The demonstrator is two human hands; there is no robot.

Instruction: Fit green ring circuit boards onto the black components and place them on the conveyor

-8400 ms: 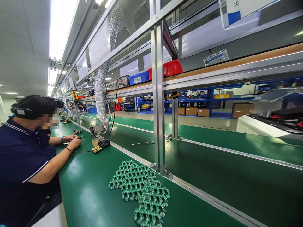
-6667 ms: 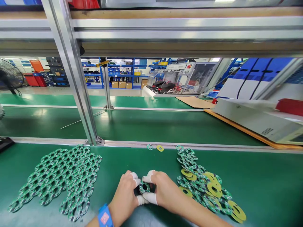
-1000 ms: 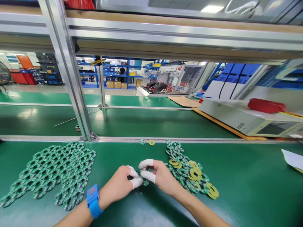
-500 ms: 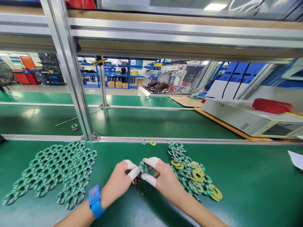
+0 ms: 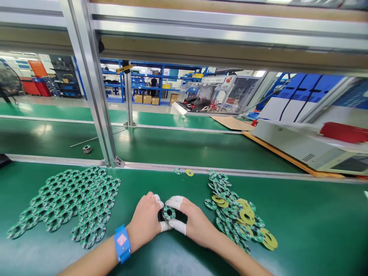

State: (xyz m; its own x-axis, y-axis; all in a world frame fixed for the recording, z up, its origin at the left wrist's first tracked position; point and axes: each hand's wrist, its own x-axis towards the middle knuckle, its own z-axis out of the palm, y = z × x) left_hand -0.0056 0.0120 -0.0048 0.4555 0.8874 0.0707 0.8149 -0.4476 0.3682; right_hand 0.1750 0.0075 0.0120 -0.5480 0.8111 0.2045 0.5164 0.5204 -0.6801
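My left hand (image 5: 148, 214), with white finger cots and a blue wrist strap (image 5: 122, 243), is closed round a small wound motor stator, mostly hidden by the fingers. On top of it lies a green ring-shaped circuit board (image 5: 164, 213), facing up at me. My right hand (image 5: 193, 219), also in white finger cots, pinches this ring between thumb and finger from the right side. To the right is a loose pile of similar green rings (image 5: 230, 220) mixed with yellow rings (image 5: 246, 216). Many green rings (image 5: 64, 197) lie in overlapping rows at left.
A metal upright (image 5: 91, 84) and a low rail (image 5: 161, 167) border the green bench (image 5: 189, 255) at the back. Beyond the rail sits another wound stator (image 5: 86, 149) near a thin rod. A grey machine case (image 5: 293, 143) stands at right.
The green ring has come down from a tilted hold between the hands onto the stator. Both hands have closed in around it. The camera view has shifted slightly.
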